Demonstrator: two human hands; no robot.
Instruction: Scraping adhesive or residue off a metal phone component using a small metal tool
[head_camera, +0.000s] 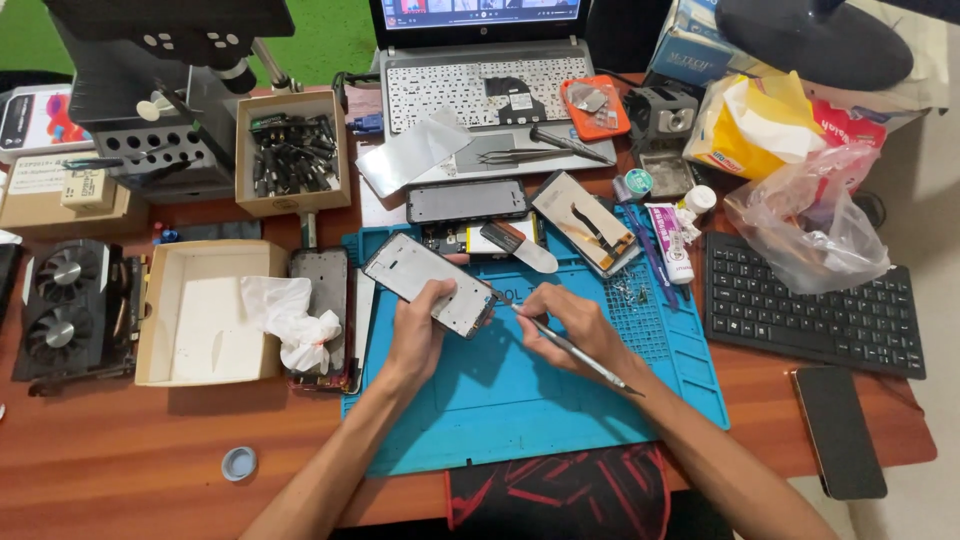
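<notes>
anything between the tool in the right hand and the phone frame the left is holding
Nothing visible. The thin metal tool in the right hand already has its tip at the corner of the phone frame, held by the left hand.

We see a bright, even picture. Light comes from above, so our arms drop soft, short shadows on the flat blue rubber mat (520, 400). The shiny brown wooden table (120, 440) glows a little. The crinkly clear plastic bag (810, 225) shows small white glints. The middle looks sharp. Things near the edges look bent and stretched.
</notes>
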